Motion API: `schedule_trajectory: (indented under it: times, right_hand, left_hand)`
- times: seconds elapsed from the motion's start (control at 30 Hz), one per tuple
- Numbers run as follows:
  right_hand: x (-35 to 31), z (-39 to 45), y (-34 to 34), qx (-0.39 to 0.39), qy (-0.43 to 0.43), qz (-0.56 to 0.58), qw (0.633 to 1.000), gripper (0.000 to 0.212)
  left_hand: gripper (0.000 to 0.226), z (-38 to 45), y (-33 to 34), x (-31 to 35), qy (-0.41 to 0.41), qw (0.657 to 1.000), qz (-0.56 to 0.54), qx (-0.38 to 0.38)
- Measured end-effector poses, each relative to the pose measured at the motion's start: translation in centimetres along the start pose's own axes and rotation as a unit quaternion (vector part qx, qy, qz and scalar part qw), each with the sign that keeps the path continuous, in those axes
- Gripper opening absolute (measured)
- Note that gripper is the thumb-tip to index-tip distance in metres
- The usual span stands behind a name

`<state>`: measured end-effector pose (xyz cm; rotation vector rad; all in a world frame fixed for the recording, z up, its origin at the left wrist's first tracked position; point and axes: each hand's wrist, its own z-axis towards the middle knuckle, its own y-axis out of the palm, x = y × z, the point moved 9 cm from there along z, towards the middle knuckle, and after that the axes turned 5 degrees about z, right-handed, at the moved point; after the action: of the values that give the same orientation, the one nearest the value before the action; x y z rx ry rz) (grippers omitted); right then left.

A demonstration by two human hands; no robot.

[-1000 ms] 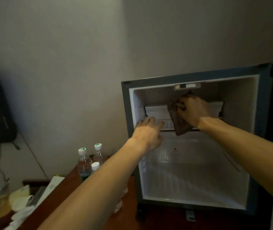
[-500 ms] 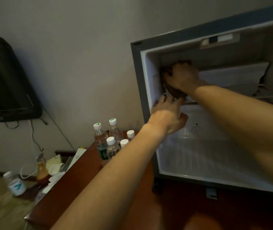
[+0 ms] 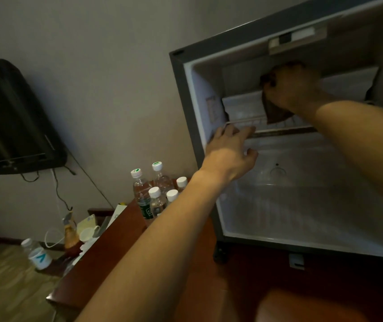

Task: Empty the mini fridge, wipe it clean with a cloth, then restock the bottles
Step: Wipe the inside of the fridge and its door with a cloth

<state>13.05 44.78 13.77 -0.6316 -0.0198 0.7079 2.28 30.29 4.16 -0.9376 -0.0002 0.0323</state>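
Mini fridge (image 3: 179, 73) sits open on the wooden table (image 3: 120, 247), interior bare. Risk: hard scrubbing could unseat the small freezer tray (image 3: 241, 105). Right hand (image 3: 290, 87) clutches the brown cloth (image 3: 275, 112), pressing it high against that tray. Left hand (image 3: 230, 147) has loose fingers on the shelf edge, gripping nothing. Bottles (image 3: 155, 194) are clustered just beside the fridge; a careless elbow could topple them.

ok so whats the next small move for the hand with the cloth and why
Probably sweep the brown cloth leftward along the small upper compartment. The right hand grips it there, that compartment's left part shows bare, and the left hand rests on the shelf edge. The bottles stand outside the mini fridge.
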Motion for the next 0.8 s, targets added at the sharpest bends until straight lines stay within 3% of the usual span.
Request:
schedule_trajectory:
  times: [0.13, 0.23, 0.37, 0.57, 0.8]
  right_hand:
    - [5.2, -0.1, -1.9, 0.002, 0.044, -0.048, 0.998, 0.041]
    - [5.0, -0.1, -1.9, -0.007, 0.054, -0.057, 0.997, 0.04]
    - [0.0, -0.6, -1.0, 0.008, 0.012, -0.031, 0.999, 0.039]
    - [-10.7, -0.4, 3.8, -0.06, -0.028, 0.039, 0.997, 0.034]
    - [-5.4, -0.5, 1.8, -0.03, -0.038, 0.045, 0.998, 0.035]
  left_hand:
    - [0.055, 0.0, 0.4, 0.0, 0.013, 1.0, 0.009, 0.015]
    - [0.055, 0.1, 0.6, -0.3, 0.009, 0.999, 0.016, 0.037]
    - [0.053, 0.3, 0.6, -0.2, 0.016, 0.999, 0.017, 0.036]
    - [0.044, 0.3, 0.7, -0.2, 0.034, 0.999, 0.001, 0.028]
    - [0.056, 0.4, 0.6, -0.2, 0.035, 0.999, 0.028, 0.009]
